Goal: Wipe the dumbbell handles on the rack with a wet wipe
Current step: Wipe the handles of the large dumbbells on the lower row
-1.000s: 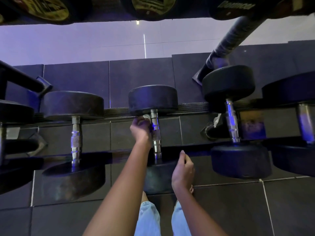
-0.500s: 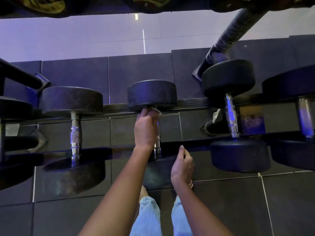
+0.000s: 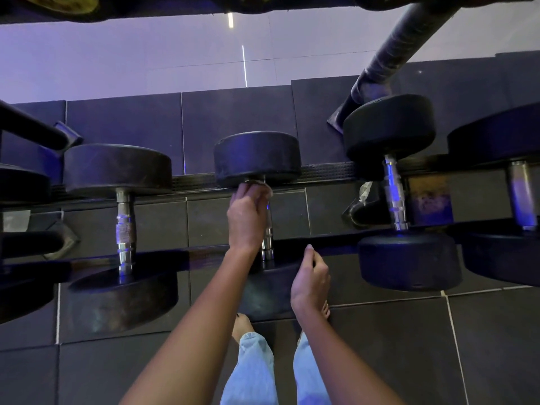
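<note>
Left hand [image 3: 247, 220] clenches wipe [image 3: 267, 189] round the handle [image 3: 267, 230], far end — mid-wipe; next, probably a slide nearward. Right hand [image 3: 311, 280] beside the handle — loose, empty.

Black dumbbell heads [image 3: 257, 156], chrome handles [image 3: 125, 229], dark grey floor tiles [image 3: 496, 346], pale blue trousers [image 3: 254, 372].

On the middle dumbbell [image 3: 257, 157], the left hand [image 3: 247, 220] covers most of the handle [image 3: 267, 242] and all but an edge of the wet wipe [image 3: 268, 189], the right hand [image 3: 311, 283] overlaps its near head [image 3: 266, 290], and the dumbbell farthest to its right [image 3: 496, 141] is cut by the picture's edge.
</note>
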